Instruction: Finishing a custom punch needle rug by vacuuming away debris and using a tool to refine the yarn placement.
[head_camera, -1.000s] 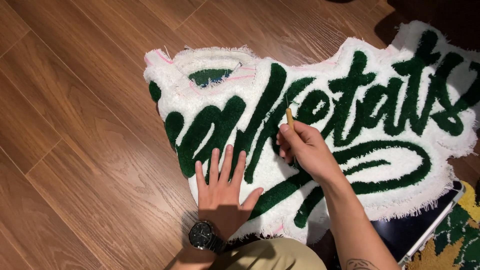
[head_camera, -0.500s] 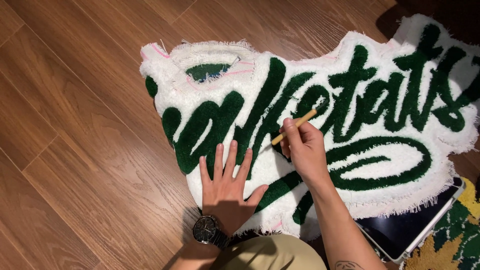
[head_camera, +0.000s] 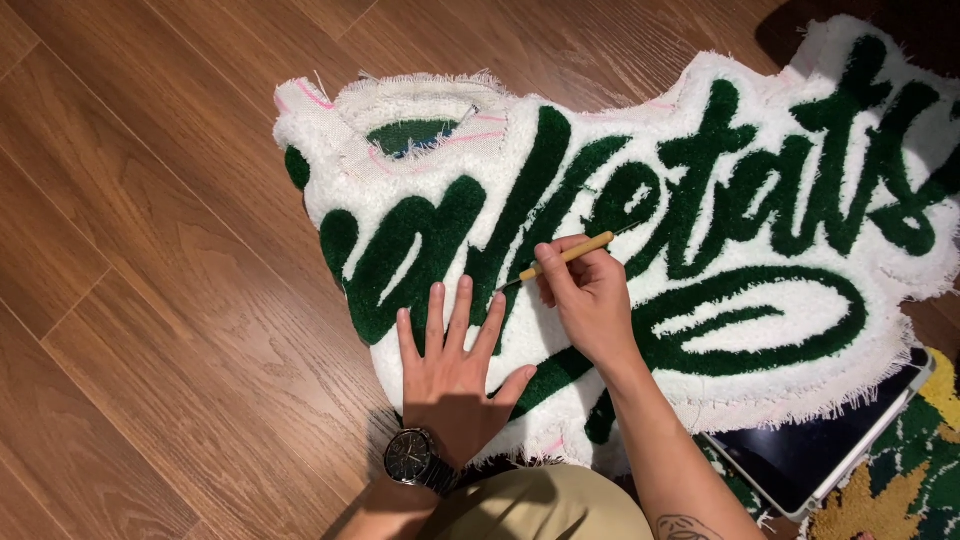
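— While I look down through the head view, what has my left hand (head_camera: 452, 370) got?

— Nothing; it lies flat and released, fingers spread, on the white-and-green tufted rug (head_camera: 640, 260) spread over the wooden floor (head_camera: 150, 300).

— And my right hand (head_camera: 588, 300)?

— At 2 o'clock from the left, it is pinched around a slim wooden-handled tool (head_camera: 565, 256), tip touching the pile. A tablet (head_camera: 820, 455) peeks from under the rug at 4 o'clock.

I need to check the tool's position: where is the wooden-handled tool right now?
In the head view, the tool is pinched in the right hand, tip down on the rug just right of the left hand's fingertips.
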